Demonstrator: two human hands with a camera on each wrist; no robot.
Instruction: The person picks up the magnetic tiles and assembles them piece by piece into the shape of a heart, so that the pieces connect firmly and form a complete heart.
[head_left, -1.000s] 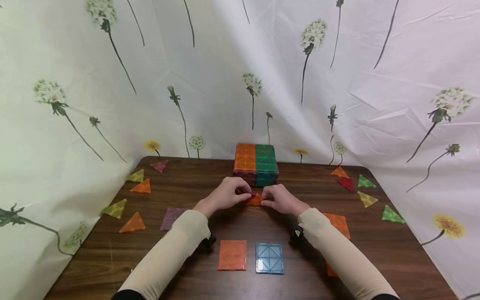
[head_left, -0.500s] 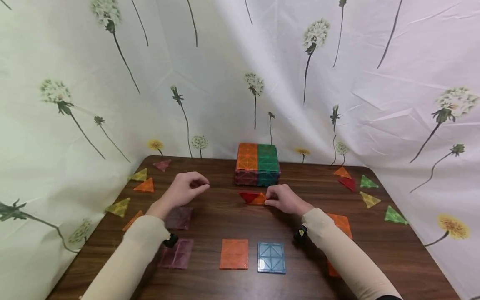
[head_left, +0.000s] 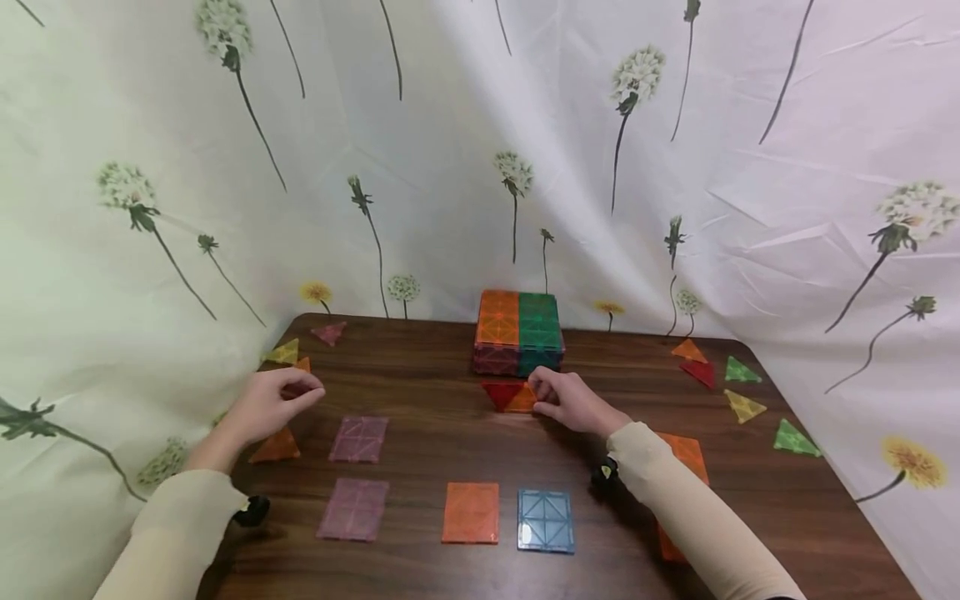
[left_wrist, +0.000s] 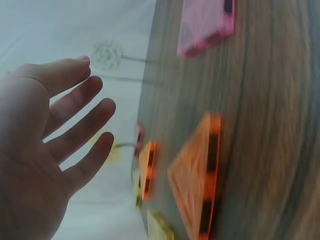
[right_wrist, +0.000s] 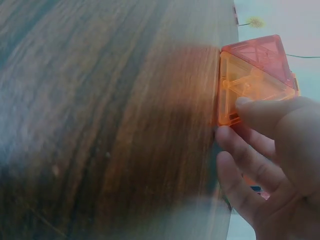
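Observation:
My right hand (head_left: 573, 402) pinches the right corner of a see-through orange triangle magnetic tile (head_left: 521, 402), thumb on its near face in the right wrist view. The orange tile stands upright on the table, and a red triangle tile (right_wrist: 262, 52) adjoins its slanted edge. My left hand (head_left: 262, 406) hovers over the left side, holding nothing, fingers loosely bent and apart in the left wrist view. Below it lies another orange triangle tile (head_left: 276, 447). A further orange triangle (left_wrist: 148, 167) is partly hidden behind this hand in the head view.
A block of tiles (head_left: 517, 331), orange and green on top, stands behind the right hand. Purple squares (head_left: 352, 508), an orange square (head_left: 471, 512) and a blue square (head_left: 545, 521) lie in front. Several triangles (head_left: 744, 406) lie at right; the right forearm passes above orange tiles (head_left: 686, 457).
My left hand has let go of the red triangle tile and moved left across the table. The right hand stays at the orange triangle.

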